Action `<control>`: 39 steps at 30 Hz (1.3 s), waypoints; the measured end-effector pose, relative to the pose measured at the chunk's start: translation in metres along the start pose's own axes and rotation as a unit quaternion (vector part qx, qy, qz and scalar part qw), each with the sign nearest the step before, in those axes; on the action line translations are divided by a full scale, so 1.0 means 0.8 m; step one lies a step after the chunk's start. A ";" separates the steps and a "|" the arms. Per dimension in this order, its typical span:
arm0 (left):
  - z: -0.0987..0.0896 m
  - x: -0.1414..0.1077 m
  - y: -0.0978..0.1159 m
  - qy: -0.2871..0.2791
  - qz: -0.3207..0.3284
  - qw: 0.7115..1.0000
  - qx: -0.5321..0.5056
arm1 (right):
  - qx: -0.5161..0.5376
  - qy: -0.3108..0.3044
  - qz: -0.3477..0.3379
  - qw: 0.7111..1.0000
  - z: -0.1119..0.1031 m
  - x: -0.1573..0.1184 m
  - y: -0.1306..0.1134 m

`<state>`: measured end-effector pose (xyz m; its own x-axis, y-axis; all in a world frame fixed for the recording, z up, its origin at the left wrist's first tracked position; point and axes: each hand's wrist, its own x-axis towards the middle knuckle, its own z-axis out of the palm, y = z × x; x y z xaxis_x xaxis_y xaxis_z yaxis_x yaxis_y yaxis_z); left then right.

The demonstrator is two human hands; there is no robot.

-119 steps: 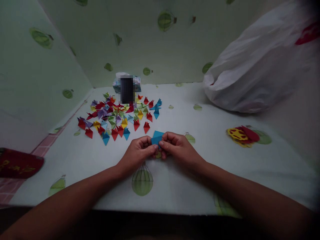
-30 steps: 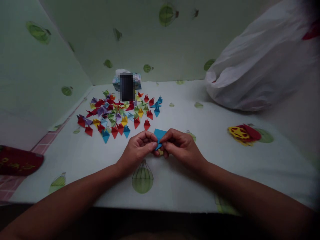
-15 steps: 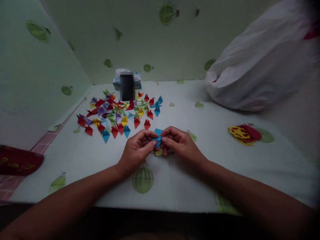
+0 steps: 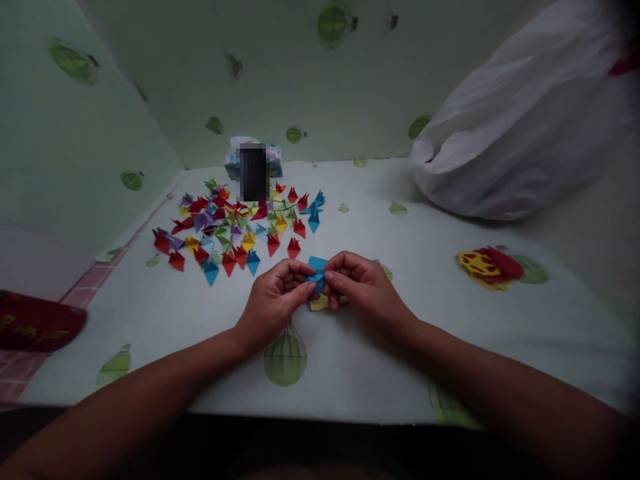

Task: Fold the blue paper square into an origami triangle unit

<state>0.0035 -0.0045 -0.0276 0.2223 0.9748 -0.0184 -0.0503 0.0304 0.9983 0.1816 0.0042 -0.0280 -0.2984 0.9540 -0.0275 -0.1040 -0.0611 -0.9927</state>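
We see both forearms reach in from the lower corners and slant inward over the desk (image 4: 225, 387), the hands nearly meeting in front of us. The left hand (image 4: 277, 293) comes in from the left with its back turned outward, fingers curled and thumb stretched toward the right; its thumb and fingers pinch a small blue folded paper (image 4: 319, 263). The right hand (image 4: 363, 287) mirrors it, index finger bent and thumb laid forward, pinching the same paper from the other side. The wrists look fairly straight, in line with the forearms. The paper sits between the two sets of fingertips, its flat upper part showing above them and its folds partly hidden by the thumbs. Just below the fingers we see yellow paper (image 4: 319, 304), mostly covered by the right hand. Beyond the left hand, many colourful folded paper pieces (image 4: 240, 257) lie spread on the desk, well apart from the white bag (image 4: 500, 133) at right.
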 end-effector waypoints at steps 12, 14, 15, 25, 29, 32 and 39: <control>-0.002 0.000 0.002 0.011 0.016 1.000 0.011 | -0.035 -0.001 -0.021 0.999 0.003 -0.002 0.001; -0.002 0.000 0.002 0.011 0.012 1.000 0.006 | -0.039 -0.004 -0.025 0.999 0.004 -0.003 0.002; -0.002 0.000 0.001 0.010 0.010 1.000 0.005 | -0.038 -0.005 -0.026 0.999 0.004 -0.003 0.002; -0.008 0.000 -0.008 -0.005 0.032 0.999 0.001 | -0.027 -0.001 -0.024 0.999 0.001 -0.001 0.005; -0.009 0.002 -0.009 -0.007 0.028 1.000 -0.008 | -0.033 -0.008 -0.037 0.999 0.001 0.000 0.006; -0.008 0.002 -0.007 -0.013 0.031 0.999 -0.017 | -0.045 -0.009 -0.048 0.998 0.001 0.000 0.006; -0.008 0.001 -0.004 -0.028 0.027 0.999 -0.028 | -0.072 -0.009 -0.064 0.995 0.001 -0.001 0.004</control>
<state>-0.0023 -0.0024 -0.0314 0.2711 0.9617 0.0404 -0.1170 -0.0088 0.9931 0.1809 0.0034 -0.0310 -0.3078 0.9460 0.1014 -0.0055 0.1048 -0.9945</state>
